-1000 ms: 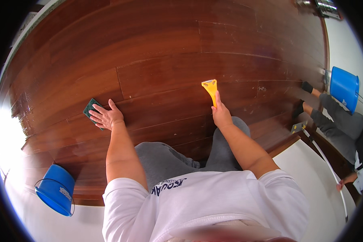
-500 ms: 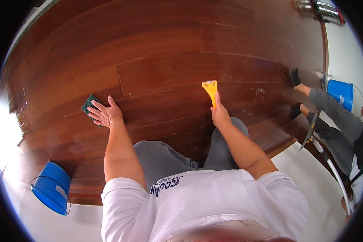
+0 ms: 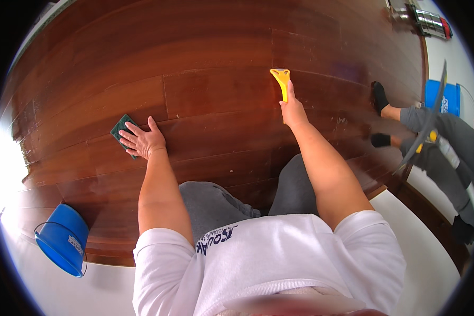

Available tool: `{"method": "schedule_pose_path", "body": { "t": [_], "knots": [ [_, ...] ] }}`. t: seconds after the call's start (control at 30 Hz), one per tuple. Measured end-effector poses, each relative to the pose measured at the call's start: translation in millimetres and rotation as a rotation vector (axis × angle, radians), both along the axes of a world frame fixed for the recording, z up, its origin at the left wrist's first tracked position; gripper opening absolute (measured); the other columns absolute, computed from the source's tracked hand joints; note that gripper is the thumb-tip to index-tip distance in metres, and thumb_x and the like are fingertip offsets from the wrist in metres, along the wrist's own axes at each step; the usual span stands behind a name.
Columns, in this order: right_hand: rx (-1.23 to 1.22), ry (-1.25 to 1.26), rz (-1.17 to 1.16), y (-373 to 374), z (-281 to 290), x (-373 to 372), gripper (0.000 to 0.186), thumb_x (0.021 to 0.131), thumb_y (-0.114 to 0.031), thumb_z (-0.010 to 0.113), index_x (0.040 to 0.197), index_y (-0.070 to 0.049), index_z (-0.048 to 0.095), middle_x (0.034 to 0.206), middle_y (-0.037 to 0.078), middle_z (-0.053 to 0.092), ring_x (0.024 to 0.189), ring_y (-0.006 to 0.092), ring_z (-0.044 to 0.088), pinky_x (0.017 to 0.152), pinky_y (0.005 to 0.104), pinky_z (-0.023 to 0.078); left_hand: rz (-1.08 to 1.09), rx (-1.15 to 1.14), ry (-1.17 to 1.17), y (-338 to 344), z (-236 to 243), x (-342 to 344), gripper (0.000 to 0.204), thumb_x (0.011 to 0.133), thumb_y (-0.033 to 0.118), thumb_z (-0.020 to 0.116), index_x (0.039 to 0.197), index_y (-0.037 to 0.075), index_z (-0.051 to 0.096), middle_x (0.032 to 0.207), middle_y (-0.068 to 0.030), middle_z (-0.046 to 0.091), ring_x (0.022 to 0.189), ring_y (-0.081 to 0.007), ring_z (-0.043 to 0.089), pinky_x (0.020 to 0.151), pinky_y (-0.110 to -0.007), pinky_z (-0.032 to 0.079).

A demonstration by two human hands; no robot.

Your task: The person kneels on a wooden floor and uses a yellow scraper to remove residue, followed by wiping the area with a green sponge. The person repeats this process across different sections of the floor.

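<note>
My left hand [image 3: 145,140] lies flat with its fingers spread on a dark green scouring pad [image 3: 121,125], pressing it to the reddish-brown wooden floor [image 3: 210,100]. Part of the pad is hidden beneath the fingers. Farther out and to the right, my right hand [image 3: 294,111] is closed round the handle of a yellow scraper [image 3: 282,78]. Its wide head points away from me, at or just above the boards. Small pale specks and scuffs show on the wood around both hands.
A blue bucket [image 3: 63,239] with a wire handle stands at the lower left. Another person's legs [image 3: 432,122] are at the right, beside a long-handled tool [image 3: 429,138] and a second blue bucket [image 3: 450,100]. A metal canister-like machine [image 3: 429,23] sits at the far right.
My right hand has pushed the scraper farther away from me. My left hand and the pad have shifted slightly away and right. The other person's long-handled tool has swung.
</note>
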State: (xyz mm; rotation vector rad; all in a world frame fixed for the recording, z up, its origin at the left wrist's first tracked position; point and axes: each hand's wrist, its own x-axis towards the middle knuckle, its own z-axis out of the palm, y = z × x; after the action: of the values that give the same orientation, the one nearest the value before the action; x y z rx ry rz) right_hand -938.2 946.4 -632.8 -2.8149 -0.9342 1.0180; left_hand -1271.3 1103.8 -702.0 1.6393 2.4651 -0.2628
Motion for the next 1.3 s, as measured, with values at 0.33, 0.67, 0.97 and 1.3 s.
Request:
{"method": "schedule_pose_path", "body": {
  "t": [0.33,0.67,0.97,1.3],
  "knots": [
    [0.022,0.271,0.173,-119,65,-100,0.071,0.083,-0.012,0.052,0.139,-0.017,0.009,0.098,0.025,0.056,0.090,0.0407,0.054,0.079,0.0443,0.043,-0.002,-0.072,-0.103,0,23,1,0.076,0.082,0.063,0.034,0.141,0.020,0.011,0.147,-0.0081,0.001,0.135,-0.0276,-0.001,0.107,-0.048,0.006],
    [0.210,0.281,0.145,-165,102,-103,0.067,0.084,-0.011,0.050,0.139,-0.015,0.012,0.098,0.025,0.055,0.091,0.0406,0.054,0.078,0.0439,0.042,-0.223,-0.211,-0.258,-8,39,-69,0.075,0.079,0.058,0.047,0.139,0.022,0.019,0.146,-0.0116,0.007,0.133,-0.0307,0.011,0.103,-0.049,0.020],
    [0.502,0.353,0.055,-181,83,-99,0.063,0.083,-0.010,0.049,0.138,-0.014,0.018,0.093,0.026,0.056,0.085,0.0401,0.055,0.075,0.0446,0.043,-0.091,-0.242,-0.194,-56,53,-84,0.078,0.078,0.057,0.050,0.139,0.020,0.020,0.145,-0.0160,0.008,0.131,-0.0331,0.019,0.102,-0.046,0.026],
    [0.458,0.449,-0.006,-172,83,-91,0.063,0.081,-0.013,0.048,0.138,-0.015,0.021,0.091,0.026,0.057,0.084,0.0402,0.055,0.075,0.0455,0.043,-0.295,-0.217,-0.263,-43,71,-46,0.079,0.079,0.049,0.053,0.138,0.006,0.021,0.140,-0.0288,0.013,0.132,-0.0367,0.013,0.107,-0.036,0.017]
  ]
}}
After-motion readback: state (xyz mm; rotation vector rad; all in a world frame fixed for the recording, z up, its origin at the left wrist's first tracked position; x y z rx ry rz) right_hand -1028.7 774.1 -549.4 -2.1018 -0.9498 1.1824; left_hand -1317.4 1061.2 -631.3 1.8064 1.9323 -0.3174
